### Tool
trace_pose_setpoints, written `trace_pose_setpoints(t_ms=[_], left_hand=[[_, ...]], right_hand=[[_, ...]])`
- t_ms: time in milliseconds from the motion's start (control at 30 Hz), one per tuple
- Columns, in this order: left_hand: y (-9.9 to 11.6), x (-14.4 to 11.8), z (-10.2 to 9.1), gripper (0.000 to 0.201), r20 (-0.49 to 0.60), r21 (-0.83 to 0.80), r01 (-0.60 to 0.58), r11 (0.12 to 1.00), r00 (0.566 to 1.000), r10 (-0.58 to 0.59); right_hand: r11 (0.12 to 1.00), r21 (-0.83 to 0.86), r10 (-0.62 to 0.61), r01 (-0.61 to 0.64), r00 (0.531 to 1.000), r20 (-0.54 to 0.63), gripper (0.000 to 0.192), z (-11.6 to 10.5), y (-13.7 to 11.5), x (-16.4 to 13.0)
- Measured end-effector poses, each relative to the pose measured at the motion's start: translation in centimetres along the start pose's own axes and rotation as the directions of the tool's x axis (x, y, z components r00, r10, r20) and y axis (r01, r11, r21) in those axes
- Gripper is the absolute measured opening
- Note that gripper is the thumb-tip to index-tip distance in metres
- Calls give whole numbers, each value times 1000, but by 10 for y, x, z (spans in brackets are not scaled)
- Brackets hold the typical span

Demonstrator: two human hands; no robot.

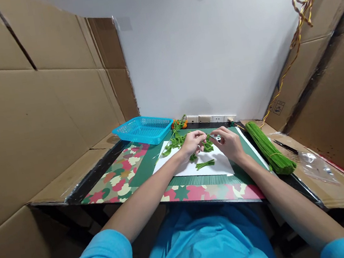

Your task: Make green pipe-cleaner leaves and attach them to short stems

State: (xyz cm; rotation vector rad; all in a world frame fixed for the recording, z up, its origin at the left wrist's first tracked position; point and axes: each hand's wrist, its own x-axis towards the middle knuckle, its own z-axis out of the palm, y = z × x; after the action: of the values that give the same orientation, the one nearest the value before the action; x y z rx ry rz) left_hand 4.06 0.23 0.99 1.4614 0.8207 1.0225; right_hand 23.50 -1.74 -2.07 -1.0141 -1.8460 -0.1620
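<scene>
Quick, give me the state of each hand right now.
Left hand: fingers curled, pinching green pipe cleaners.
Right hand: closed around a small tool, its tip at the same pipe cleaners.

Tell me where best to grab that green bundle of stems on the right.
Probably grip the bundle around its middle, near the tie, coming from above. It lies flat on the table, long and narrow, running away from the person, with its near cut end free and the right hand close by.
</scene>
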Motion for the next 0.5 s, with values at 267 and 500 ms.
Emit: trace_pose_setpoints(t_ms=[267, 500], left_hand=[[-1, 0, -1, 20, 18, 36, 1, 999, 1000, -2], [0, -2, -5, 33, 67, 64, -28, 998, 997, 24]], right_hand=[[999, -27, -31, 31, 999, -12, 33, -1, -1, -1], [990, -86, -109, 110, 994, 13, 30, -1, 3, -2]])
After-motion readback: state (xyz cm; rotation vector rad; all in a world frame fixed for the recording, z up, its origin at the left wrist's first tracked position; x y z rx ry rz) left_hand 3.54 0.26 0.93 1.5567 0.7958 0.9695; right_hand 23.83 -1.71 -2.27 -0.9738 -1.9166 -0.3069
